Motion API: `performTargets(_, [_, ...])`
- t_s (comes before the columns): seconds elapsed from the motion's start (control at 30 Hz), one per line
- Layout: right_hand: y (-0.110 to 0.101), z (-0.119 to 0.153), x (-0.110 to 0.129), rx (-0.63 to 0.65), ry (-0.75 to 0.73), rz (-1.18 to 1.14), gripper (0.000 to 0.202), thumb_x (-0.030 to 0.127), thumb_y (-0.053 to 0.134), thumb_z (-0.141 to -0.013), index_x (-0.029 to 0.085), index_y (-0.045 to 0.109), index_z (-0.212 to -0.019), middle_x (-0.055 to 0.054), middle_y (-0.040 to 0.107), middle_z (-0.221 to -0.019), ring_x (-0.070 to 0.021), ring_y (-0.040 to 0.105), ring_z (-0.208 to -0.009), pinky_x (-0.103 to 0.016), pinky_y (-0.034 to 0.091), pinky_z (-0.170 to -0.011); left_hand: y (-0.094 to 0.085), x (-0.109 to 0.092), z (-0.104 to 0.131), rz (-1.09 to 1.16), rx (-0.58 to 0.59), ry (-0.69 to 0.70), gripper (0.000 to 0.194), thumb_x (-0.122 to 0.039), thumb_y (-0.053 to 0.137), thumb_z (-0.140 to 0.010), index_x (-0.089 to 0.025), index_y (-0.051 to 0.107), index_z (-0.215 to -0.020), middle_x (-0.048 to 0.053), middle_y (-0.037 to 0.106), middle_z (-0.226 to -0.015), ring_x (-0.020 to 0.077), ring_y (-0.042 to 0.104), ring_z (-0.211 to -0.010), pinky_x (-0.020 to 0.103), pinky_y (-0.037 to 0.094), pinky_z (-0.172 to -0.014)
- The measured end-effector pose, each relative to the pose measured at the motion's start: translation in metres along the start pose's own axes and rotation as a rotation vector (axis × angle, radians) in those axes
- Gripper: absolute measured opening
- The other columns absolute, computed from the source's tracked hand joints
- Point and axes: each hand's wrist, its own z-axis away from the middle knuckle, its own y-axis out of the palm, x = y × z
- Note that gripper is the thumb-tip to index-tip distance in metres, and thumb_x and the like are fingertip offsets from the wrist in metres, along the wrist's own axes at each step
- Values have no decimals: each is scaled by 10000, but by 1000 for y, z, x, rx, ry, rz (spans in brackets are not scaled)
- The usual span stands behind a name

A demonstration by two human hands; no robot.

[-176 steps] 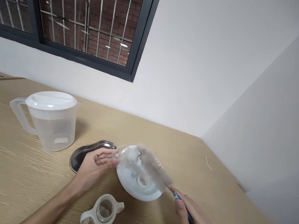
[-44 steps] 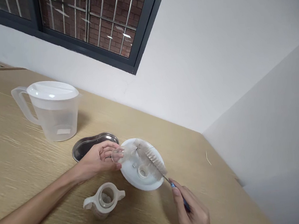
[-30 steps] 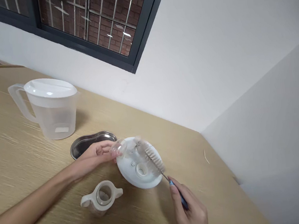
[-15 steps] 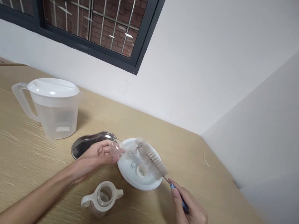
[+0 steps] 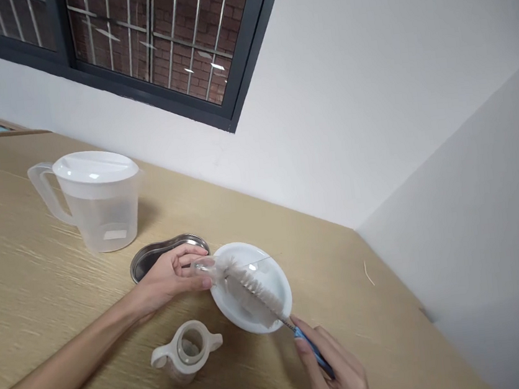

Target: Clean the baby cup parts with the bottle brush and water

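Between the thumb and fingers of my left hand (image 5: 172, 276) is a small clear bottle teat (image 5: 203, 266), its open end facing right. My right hand (image 5: 330, 361) is closed around the blue handle of a bottle brush (image 5: 256, 291) with white bristles and a twisted wire stem. The brush tip meets the teat's opening; whether it has gone inside I cannot tell. Below both lies a white bowl (image 5: 225, 307), partly covered by the bristles. Nearer me stands a baby bottle (image 5: 184, 370) with two side handles, uncapped and upright.
A lidded translucent pitcher (image 5: 101, 206) stands at the back left. Behind my left hand sits a kidney-shaped metal tray (image 5: 143, 264), partly hidden. The wooden table (image 5: 64, 291) meets a white wall below a barred window. A thin pale strand (image 5: 368, 273) lies at the right.
The brush tip has moved left and down, from above the bowl to the teat's opening. My left hand still holds the teat. The whole view has shifted slightly.
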Motion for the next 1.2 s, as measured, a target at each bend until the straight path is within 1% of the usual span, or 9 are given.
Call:
performTargets(0.07, [1, 2, 0, 14, 3, -14, 345, 116, 595, -935, 175, 675, -1266, -80, 733, -890, -144, 679, -659, -225, 553, -573, -3, 2, -2, -12, 8, 8, 591, -224, 937, -632, -193, 615, -1127, 108, 734, -1221, 195, 730, -1000, 326, 588, -896])
performTargets(0.2, [1, 2, 1, 52, 4, -62, 383, 108, 598, -933, 186, 658, -1304, -36, 665, -788, -114, 611, -585, -204, 490, -506, -9, 7, -7, -82, 71, 59, 504, -219, 937, -626, -168, 680, -1057, 95, 759, -1140, 157, 728, -857, 268, 588, -781])
performTargets(0.37, [-4, -2, 2, 111, -20, -106, 412, 94, 610, -926, 173, 638, -1330, -5, 581, -732, -99, 554, -559, -195, 457, -490, -8, 10, -8, -123, 73, 122, 543, -181, 959, -566, -166, 696, -1041, 57, 765, -1019, 131, 701, -769, 241, 570, -699])
performTargets(0.57, [-6, 2, -1, 168, -2, -112, 456, 104, 615, -929, 195, 607, -1376, -4, 579, -741, -113, 570, -591, -205, 471, -504, -2, 6, -4, -172, 128, 76, 498, -175, 934, -597, -187, 702, -1037, -9, 746, -807, 114, 675, -664, 251, 554, -661])
performTargets(0.73, [-5, 3, -1, 207, 0, -124, 452, 104, 600, -937, 211, 601, -1375, -23, 663, -818, -121, 632, -663, -206, 536, -582, 1, 8, -3, -202, 123, 50, 539, -154, 945, -559, -194, 720, -1047, 4, 759, -865, 138, 697, -786, 255, 564, -725])
performTargets(0.87, [-5, 2, 0, 218, 28, -179, 427, 135, 593, -949, 242, 605, -1362, -44, 750, -1001, -138, 720, -811, -200, 593, -706, 4, 9, 0, -196, 169, 27, 509, -130, 910, -593, -190, 710, -1056, -7, 749, -804, 125, 691, -693, 253, 564, -663])
performTargets(0.97, [-5, 1, 0, 227, 58, -207, 386, 181, 595, -959, 265, 625, -1335, -42, 764, -1110, -155, 746, -930, -199, 601, -791, 4, 8, 2, -218, 196, 35, 528, -130, 910, -588, -185, 710, -1074, 2, 749, -821, 131, 694, -699, 258, 569, -656])
performTargets(1.13, [-8, 1, 2, 236, 150, -245, 333, 235, 601, -966, 305, 668, -1285, -26, 775, -1110, -155, 757, -949, -180, 591, -811, 2, 8, 2, -233, 199, 103, 546, -114, 941, -536, -209, 749, -1039, 24, 742, -1008, 144, 684, -897, 245, 569, -758])
performTargets(1.2, [-9, 2, 4, 258, 226, -265, 305, 274, 587, -980, 302, 684, -1267, -26, 788, -997, -150, 760, -851, -179, 591, -746, 2, 7, 2, -250, 202, 135, 537, -108, 943, -531, -223, 765, -1024, 26, 731, -1084, 151, 669, -972, 237, 559, -789])
